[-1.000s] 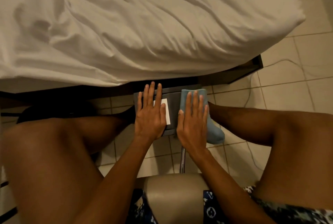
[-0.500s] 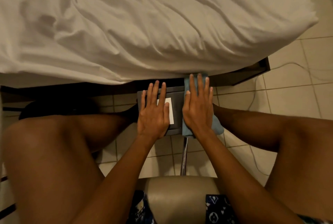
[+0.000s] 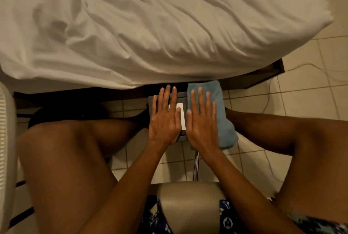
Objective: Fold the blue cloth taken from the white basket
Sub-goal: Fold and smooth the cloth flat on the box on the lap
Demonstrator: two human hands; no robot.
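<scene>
Head view: looks like the smoothing step, since the blue cloth point(image 3: 216, 113) is already a narrow folded strip on the right side of the small dark tabletop point(image 3: 181, 97), its near end drooping off the edge. The right hand point(image 3: 202, 120) lies flat on it, fingers spread and pinching nothing; the left hand point(image 3: 165, 119) rests flat and spread just beside, over a white card point(image 3: 181, 115). Next move probably needs that dangling end lifted and folded over.

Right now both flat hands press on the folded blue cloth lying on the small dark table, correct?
Only the right hand presses the folded blue cloth. The left hand lies flat on the small dark table beside it, per the head view.
</scene>
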